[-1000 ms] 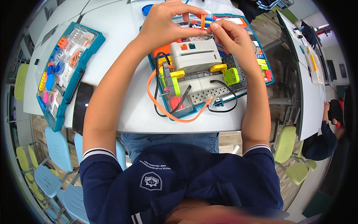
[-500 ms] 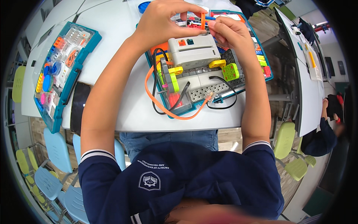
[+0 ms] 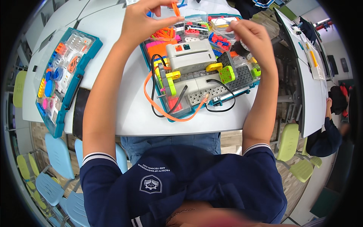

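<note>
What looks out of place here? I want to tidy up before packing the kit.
The orange cable and black cable loop past the parts tray onto the white table. The left hand pinches a small orange piece.

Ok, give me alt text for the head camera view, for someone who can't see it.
Seen from above, a left hand pinches a small orange piece and a right hand holds something small over a teal parts tray carrying a grey block model. A second tray lies to the left.

Left hand pinching orange piece, right hand above parts tray
</note>
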`<state>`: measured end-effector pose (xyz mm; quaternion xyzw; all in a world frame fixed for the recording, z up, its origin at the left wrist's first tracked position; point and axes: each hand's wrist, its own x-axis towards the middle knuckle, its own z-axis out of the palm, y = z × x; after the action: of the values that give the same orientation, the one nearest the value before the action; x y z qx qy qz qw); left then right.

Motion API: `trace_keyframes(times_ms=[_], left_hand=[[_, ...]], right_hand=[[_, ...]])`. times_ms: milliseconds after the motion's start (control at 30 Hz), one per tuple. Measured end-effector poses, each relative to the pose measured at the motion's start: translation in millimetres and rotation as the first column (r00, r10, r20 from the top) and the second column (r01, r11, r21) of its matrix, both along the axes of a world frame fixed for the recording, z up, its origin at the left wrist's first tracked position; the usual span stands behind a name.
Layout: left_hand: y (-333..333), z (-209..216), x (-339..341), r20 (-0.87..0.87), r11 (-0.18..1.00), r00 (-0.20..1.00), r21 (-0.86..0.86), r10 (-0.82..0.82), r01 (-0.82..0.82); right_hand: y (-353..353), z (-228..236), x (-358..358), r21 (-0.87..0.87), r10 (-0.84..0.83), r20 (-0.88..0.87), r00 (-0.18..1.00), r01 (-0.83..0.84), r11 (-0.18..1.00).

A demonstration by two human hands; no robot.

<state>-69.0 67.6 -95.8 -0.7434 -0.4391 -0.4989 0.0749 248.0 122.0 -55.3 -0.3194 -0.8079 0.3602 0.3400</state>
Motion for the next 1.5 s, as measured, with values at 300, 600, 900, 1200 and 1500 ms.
trace_keyframes(times_ms=[300, 600, 900, 1200, 1500], left_hand=[[1.0, -15.6, 10.1, -0.034, 0.997, 0.997, -0.029, 0.075, -0.076], [-0.2, -15.6, 11.0, -0.078, 0.995, 0.993, -0.042, 0.083, -0.087], [1.9, -18.3, 12.0, -0.07, 0.997, 0.996, -0.043, 0.06, -0.063], [-0.2, -15.2, 15.9, -0.033, 0.997, 0.999, -0.076, 0.019, -0.022], [0.4, -11.9, 17.8, -0.095, 0.989, 0.988, -0.092, -0.121, 0.112]], right_hand=[[-5.1, -13.7, -13.0, 0.288, -0.088, 0.264, 0.961, 0.008, 0.958], [-16.8, -8.5, -24.4, 0.267, -0.135, 0.33, 0.934, 0.045, 0.963], [-13.6, -11.5, -23.8, 0.275, -0.12, 0.345, 0.931, 0.022, 0.961], [-8.1, -13.2, -18.9, 0.269, -0.142, 0.32, 0.937, 0.054, 0.962], [-13.2, -29.0, -38.6, 0.334, -0.103, 0.125, 0.987, 0.056, 0.941]])
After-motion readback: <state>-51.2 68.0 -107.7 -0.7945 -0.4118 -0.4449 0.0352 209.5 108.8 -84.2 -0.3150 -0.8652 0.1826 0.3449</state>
